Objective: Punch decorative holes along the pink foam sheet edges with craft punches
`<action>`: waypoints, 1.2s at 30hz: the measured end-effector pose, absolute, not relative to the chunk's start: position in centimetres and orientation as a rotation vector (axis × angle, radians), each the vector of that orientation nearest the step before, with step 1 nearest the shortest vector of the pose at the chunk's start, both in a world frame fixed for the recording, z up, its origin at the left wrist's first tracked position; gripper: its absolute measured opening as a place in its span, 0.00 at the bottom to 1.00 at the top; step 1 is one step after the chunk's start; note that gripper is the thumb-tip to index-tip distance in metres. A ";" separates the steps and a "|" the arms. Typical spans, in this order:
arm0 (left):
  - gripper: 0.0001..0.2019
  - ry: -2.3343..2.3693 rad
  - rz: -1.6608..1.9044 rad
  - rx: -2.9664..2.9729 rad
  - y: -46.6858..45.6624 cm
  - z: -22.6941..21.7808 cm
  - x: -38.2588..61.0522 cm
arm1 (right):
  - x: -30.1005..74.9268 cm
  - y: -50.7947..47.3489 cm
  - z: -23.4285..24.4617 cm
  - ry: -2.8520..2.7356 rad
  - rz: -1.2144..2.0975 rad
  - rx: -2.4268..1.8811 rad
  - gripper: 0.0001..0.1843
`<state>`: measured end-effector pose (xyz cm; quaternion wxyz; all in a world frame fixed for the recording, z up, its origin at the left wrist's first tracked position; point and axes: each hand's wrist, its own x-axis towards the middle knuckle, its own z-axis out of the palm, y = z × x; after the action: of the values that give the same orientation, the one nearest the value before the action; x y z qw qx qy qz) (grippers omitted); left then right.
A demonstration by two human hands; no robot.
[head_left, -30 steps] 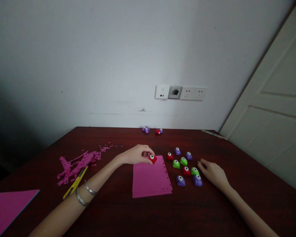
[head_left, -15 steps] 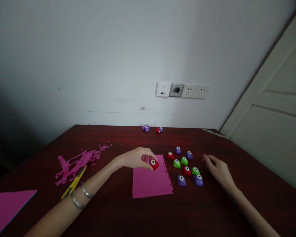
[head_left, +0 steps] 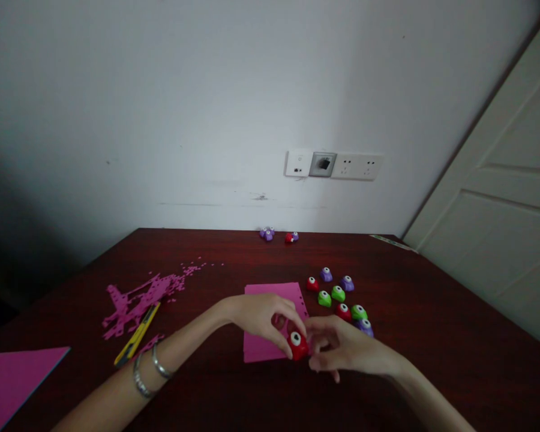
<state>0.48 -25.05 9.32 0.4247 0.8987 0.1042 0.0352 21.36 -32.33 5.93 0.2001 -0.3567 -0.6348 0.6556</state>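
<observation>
My left hand (head_left: 263,317) pinches a small red punch (head_left: 297,345) with a white eye-like button, held over the near right corner of a pink paper stack (head_left: 270,300). My right hand (head_left: 342,348) has come in from the right and its curled fingers touch the same red punch. Just right of the paper lies a cluster of several red, green and purple punches (head_left: 339,297) on the dark wooden table (head_left: 432,312).
Pink paper scraps (head_left: 139,294) and a yellow utility knife (head_left: 137,335) lie at the left. Another pink sheet (head_left: 13,378) sits at the near left corner. A few punches (head_left: 276,235) rest by the wall. A white door (head_left: 504,198) stands at the right.
My left hand carried the red punch from the paper's far edge toward me to its near right corner. My right hand left the table beside the cluster and moved in to meet it.
</observation>
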 end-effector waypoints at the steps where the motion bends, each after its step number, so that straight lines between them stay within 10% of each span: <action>1: 0.19 0.257 0.081 2.246 -25.1 9.3 0.5 | 21.3 -32.2 5.8 -1.772 1.851 -0.995 0.18; 36: 0.21 1.042 0.241 2.569 -18.7 3.7 -3.1 | 18.1 -35.6 1.9 -1.407 0.917 -1.687 0.13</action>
<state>-3.07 -18.65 3.70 0.1784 0.9084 0.3685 0.0851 18.11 -35.64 1.93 0.3717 -0.6579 -0.5487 0.3577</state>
